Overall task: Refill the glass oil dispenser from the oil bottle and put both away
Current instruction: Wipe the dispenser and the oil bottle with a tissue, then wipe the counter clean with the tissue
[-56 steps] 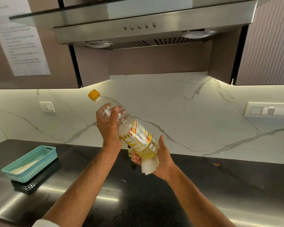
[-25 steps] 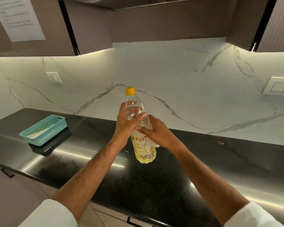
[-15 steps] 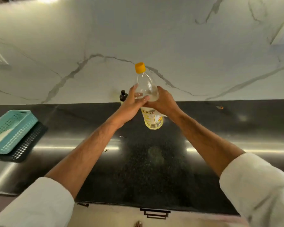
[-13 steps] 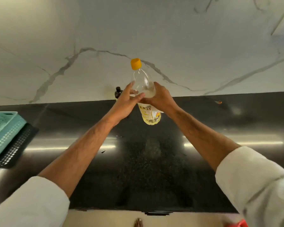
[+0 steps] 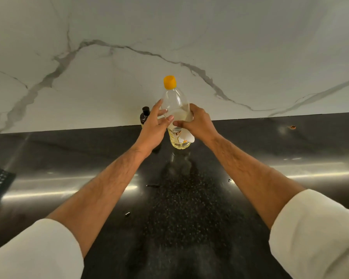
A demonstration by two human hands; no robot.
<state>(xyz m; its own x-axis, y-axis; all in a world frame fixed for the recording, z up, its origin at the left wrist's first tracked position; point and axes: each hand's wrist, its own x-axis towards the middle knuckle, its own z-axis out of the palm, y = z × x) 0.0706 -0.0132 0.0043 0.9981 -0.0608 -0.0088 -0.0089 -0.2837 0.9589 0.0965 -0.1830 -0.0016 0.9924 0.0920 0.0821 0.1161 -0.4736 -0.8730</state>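
A: What is seen of the oil bottle (image 5: 176, 109) now?

B: It is held upright over the black counter (image 5: 189, 208), close to the marble backsplash (image 5: 169, 37) — a moment ago it was tilted and higher, so it has been brought down and straightened. The yellow cap (image 5: 169, 82) is on.

A: And the hands?

B: The right hand (image 5: 197, 123) is wrapped round the bottle's middle, with a white cloth or paper (image 5: 186, 135) pinched against the label. The left hand (image 5: 154, 127) is laid against the other side with fingers nearly straight; no closed grip is shown there.

A: Is the base set down?

B: That cannot be told — it is either just touching the counter or barely above it.

A: The dispenser?

B: A dark-topped bottle (image 5: 145, 115), probably the glass oil dispenser, is partly hidden behind the left hand, at the wall.

A: So the stage is judged to be?

B: Pouring looks finished, the bottle apparently wiped; putting both away is not yet done
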